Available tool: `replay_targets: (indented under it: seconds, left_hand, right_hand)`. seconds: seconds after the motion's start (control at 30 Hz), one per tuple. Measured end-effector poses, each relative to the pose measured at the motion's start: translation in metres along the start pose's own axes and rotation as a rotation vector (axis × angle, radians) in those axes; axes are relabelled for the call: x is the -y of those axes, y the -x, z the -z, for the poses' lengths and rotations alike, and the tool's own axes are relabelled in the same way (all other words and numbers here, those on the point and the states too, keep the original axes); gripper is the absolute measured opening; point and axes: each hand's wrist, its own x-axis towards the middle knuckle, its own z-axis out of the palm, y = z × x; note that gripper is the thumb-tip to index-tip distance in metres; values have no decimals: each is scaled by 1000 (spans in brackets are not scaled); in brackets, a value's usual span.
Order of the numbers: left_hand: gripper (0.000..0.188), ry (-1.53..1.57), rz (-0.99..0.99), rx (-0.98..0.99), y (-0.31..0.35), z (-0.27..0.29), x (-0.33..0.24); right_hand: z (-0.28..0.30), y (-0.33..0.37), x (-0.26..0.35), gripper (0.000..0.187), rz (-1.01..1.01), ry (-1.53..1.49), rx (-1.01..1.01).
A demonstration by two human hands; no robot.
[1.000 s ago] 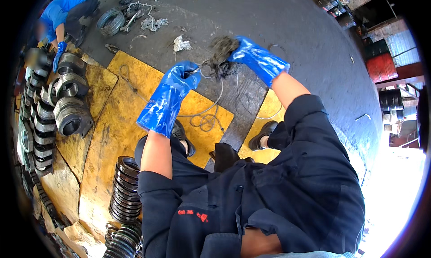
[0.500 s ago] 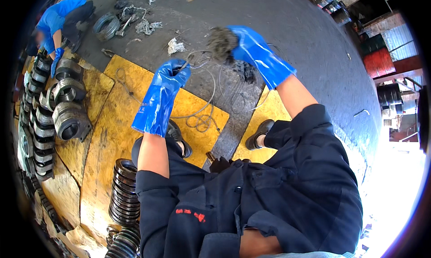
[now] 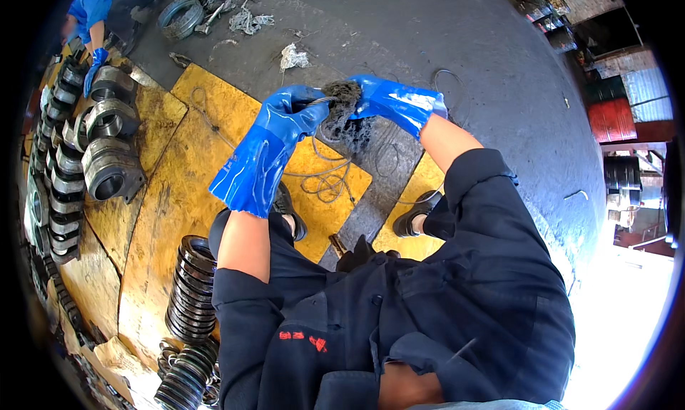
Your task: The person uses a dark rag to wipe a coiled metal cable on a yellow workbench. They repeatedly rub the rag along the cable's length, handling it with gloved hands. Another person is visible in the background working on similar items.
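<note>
Head | stained yellow boards [image 3: 171, 185] on grey floor [image 3: 510, 118] | wad [image 3: 344, 98] aloft | red drum [image 3: 611, 121]

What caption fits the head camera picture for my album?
Gloved left hand grips a wire cable; gloved right hand holds a dark shaggy wad.

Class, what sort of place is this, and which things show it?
Probably an industrial workshop, judging by the rounded metal housings, the stack of dark metal rings and the red drum.
</note>
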Motion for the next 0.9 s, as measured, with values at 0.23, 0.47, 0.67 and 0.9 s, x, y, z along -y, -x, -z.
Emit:
replay_targets:
  seconds: [0.23,0.47,0.67,0.9]
  left_hand:
    - [23,-257,81,218,-1,-7,16]
    - [20,-257,11,183,-12,-17,22]
    - [24,-139,-39,18,-17,-4,22]
    - [23,-45,-60,-76,-10,8,9]
  right_hand:
    - [38,45,35,40,-304,197,-291]
    - [55,48,-6,41,-423,177,-607]
    - [71,136,-120,40,-154,-603,-753]
    - [2,155,-37,43,-288,-1461,-764]
